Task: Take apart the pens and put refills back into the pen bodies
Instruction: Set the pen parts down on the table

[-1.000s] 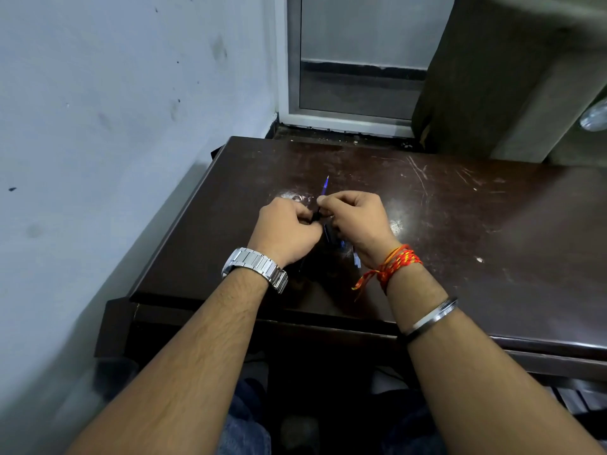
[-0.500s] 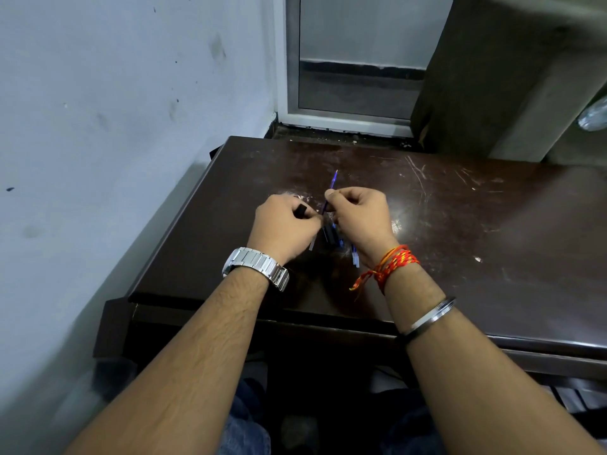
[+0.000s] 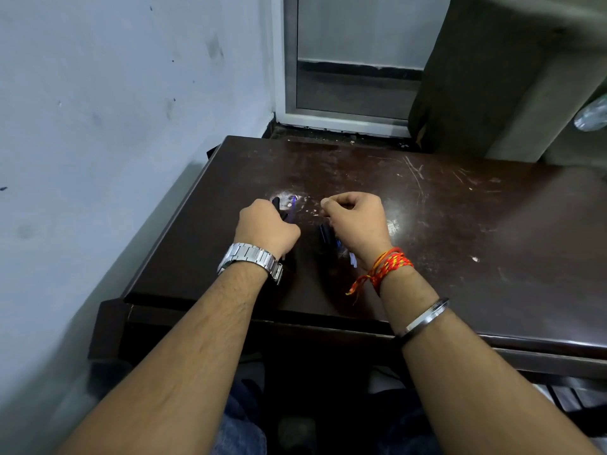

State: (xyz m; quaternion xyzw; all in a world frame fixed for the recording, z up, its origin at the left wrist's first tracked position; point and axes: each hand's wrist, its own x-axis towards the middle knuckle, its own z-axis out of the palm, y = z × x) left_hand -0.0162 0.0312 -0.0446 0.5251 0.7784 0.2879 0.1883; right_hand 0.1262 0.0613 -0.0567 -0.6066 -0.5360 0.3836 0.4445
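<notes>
Dark glossy wooden worktop [image 3: 460,224], scratched and scuffed. Left hand [image 3: 266,228] fisted around slim dark pen body [image 3: 277,205], blue refill [image 3: 292,205] protruding. Right hand [image 3: 356,221] apart, fingers pinched; contents indiscernible. Pen parts [image 3: 328,234] beneath right hand.

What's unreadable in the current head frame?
- Left hand: the dark and blue pen parts show only past the knuckles; the grip is hidden.
- Right hand: what its pinched fingertips hold is too small to tell.
- Pen pieces under the right hand: mostly covered and blurred; count unclear.
</notes>
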